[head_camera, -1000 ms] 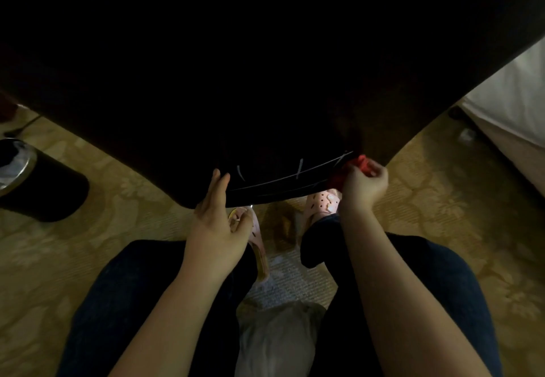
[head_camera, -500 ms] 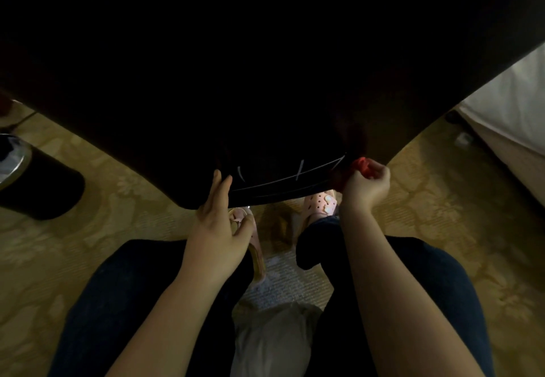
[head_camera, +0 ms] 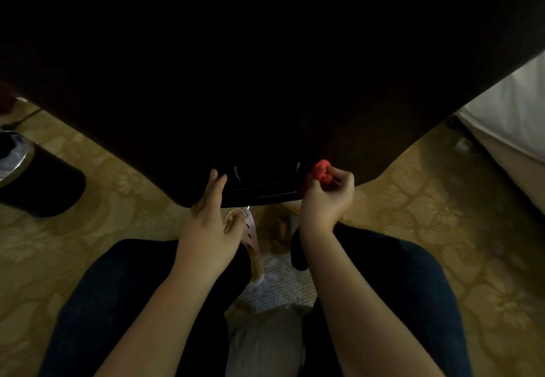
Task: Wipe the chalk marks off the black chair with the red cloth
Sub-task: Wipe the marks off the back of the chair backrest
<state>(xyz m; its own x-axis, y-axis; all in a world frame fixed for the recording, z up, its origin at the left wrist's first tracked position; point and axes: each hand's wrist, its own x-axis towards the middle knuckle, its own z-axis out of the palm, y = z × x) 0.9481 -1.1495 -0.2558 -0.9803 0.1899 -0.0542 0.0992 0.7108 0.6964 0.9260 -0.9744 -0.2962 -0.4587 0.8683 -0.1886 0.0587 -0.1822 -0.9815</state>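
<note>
Head view: at far left a black bin (head_camera: 44, 188) holds something pale and crumpled. The chair (head_camera: 265, 82) fills the top, with faint chalk marks (head_camera: 236, 174) on its near edge. The right grip (head_camera: 327, 199) is curled round the bunched cloth (head_camera: 321, 170) at the chair's edge, just right of the marks. The left grip (head_camera: 209, 226) lies straight-fingered on the chair, left of them.

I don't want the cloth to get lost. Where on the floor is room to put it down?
Bare carpet lies between the black bin and your left leg, and another patch between your right leg and the bed. Between your legs it is crowded: a pink slipper lies there, close under the chair.
</note>
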